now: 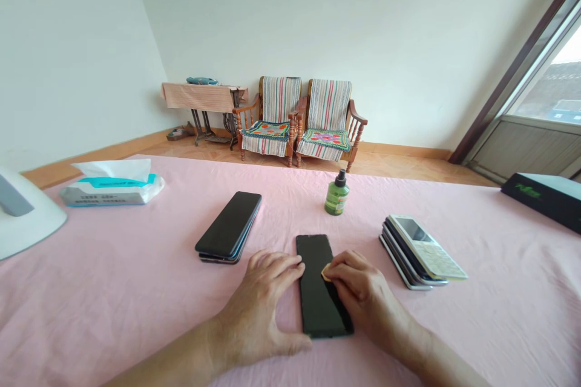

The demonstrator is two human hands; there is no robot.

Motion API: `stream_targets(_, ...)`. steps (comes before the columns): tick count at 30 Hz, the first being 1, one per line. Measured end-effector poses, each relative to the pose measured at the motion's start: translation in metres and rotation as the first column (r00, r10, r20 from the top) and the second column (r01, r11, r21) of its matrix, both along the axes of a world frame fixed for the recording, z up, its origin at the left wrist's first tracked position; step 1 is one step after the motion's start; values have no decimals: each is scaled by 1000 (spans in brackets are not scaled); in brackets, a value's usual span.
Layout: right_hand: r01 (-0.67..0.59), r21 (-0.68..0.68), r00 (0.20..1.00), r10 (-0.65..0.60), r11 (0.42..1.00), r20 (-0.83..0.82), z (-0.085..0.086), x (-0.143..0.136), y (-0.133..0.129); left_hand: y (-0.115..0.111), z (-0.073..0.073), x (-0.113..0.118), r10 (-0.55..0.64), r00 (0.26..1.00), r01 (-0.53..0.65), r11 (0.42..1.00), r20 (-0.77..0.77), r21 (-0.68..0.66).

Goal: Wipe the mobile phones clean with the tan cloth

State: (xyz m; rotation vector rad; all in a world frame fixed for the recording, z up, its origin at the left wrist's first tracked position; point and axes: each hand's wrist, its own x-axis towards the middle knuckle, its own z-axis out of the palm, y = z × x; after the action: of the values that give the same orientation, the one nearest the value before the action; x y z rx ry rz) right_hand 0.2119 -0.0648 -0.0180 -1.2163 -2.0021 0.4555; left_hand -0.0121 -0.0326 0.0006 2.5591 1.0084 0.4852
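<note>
A black smartphone point(316, 296) lies screen up on the pink cloth in front of me. My left hand point(267, 296) holds it along its left side, fingertips at the upper edge and thumb at the lower left corner. Pinched between the fingers of my right hand point(363, 284) is a small pale-yellow wiping piece point(325, 273), pressed against the screen near the right edge; most of it is hidden. To the left is a stack of smartphones point(231, 227). On the right, another phone stack point(420, 251) has a white keypad phone on top.
A green spray bottle point(336, 195) stands beyond the phone. A tissue pack point(113, 187) and a white object point(27, 217) are at the left, a black box point(542, 198) at the far right. Two wooden chairs point(297, 124) stand past the pink-covered surface point(149, 290).
</note>
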Motion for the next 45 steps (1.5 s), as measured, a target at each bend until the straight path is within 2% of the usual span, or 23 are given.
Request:
stream_targets(4,-60,-85,998,62,995,25,5,-2,-15,0,-3,-1,-13,1000,13,1000,28,5)
stream_targets(6,-57,-68,998,59,996,20,4,-2,-12,1,-4,-1,-17,999,17,1000,44,9)
stream_targets(12,-4,96,1000,4,995,7,-9,6,37,1,-4,-3,-11,1000,11,1000,27,21)
stream_targets(15,18,113,1000,-18,993,1,-9,7,48,1,-3,-3,-13,999,13,1000,37,16)
stream_targets(18,29,80,1000,-29,996,-3,-10,6,34,2,-2,-3,-16,999,16,1000,33,2)
stream_targets(24,-25,8,998,25,1000,-55,-26,8,-24,2,-2,-3,-12,999,12,1000,52,-14)
stream_targets(28,-54,-29,998,53,998,-22,-21,9,-35,1,-2,-1,-7,999,8,1000,48,-13)
stream_targets(31,-28,-36,999,28,999,25,-7,5,-17,1,-2,0,-3,1000,3,1000,31,-15)
stream_targets(34,-36,37,998,34,999,59,1,1,16,0,-1,0,-2,1000,2,1000,20,-15)
stream_targets(36,-34,113,998,28,993,51,-2,-3,41,1,0,-1,-8,999,9,1000,31,-15)
stream_targets(39,2,149,999,-7,989,32,-11,-8,70,1,1,-2,-14,999,15,1000,47,-16)
stream_targets(42,30,165,999,-32,986,12,-18,-12,80,2,0,-2,-15,999,17,1000,52,-26)
stream_targets(45,33,172,999,-33,985,-4,-17,-15,68,1,-2,-2,-12,998,14,999,61,-34)
